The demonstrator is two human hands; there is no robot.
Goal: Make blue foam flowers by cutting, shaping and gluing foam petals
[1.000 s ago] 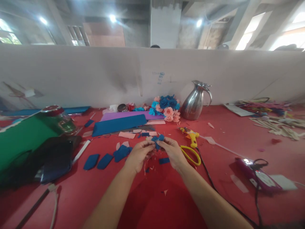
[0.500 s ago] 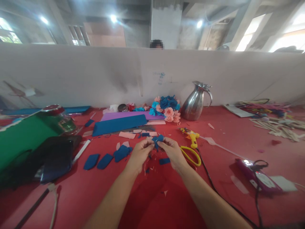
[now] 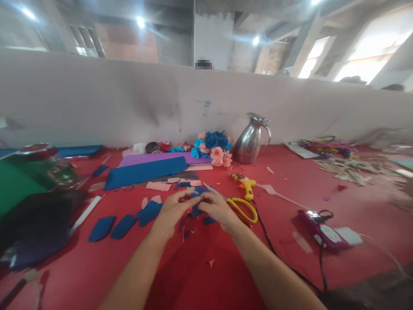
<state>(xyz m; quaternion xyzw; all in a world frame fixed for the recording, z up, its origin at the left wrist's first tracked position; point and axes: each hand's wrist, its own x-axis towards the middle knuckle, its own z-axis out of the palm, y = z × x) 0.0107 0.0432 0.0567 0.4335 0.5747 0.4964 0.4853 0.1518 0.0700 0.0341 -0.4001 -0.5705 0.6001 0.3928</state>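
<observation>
My left hand (image 3: 171, 211) and my right hand (image 3: 217, 209) meet over the middle of the red table. Their fingertips pinch a small piece of blue crepe paper (image 3: 196, 211), largely covered by the fingers. Just right of my right hand lie scissors with yellow handles (image 3: 243, 209), blades pointing to the far left. On the left are cut blue petal shapes (image 3: 102, 228), one beside another, and a small pile of blue pieces (image 3: 149, 213). Pink and blue scraps (image 3: 158, 186) are scattered beyond my hands.
A yellow glue gun (image 3: 248, 189) lies right of centre, its cord running toward me. Behind stand a bunch of paper flowers (image 3: 217, 151) and a steel jug (image 3: 249, 142). A purple power strip (image 3: 322, 232) sits at right, a dark blue sheet (image 3: 146, 172) at back left.
The view has swung to the right, so everything sits further left in it. My fingers have closed in over the blue paper, which shows less. The scissor blades now show.
</observation>
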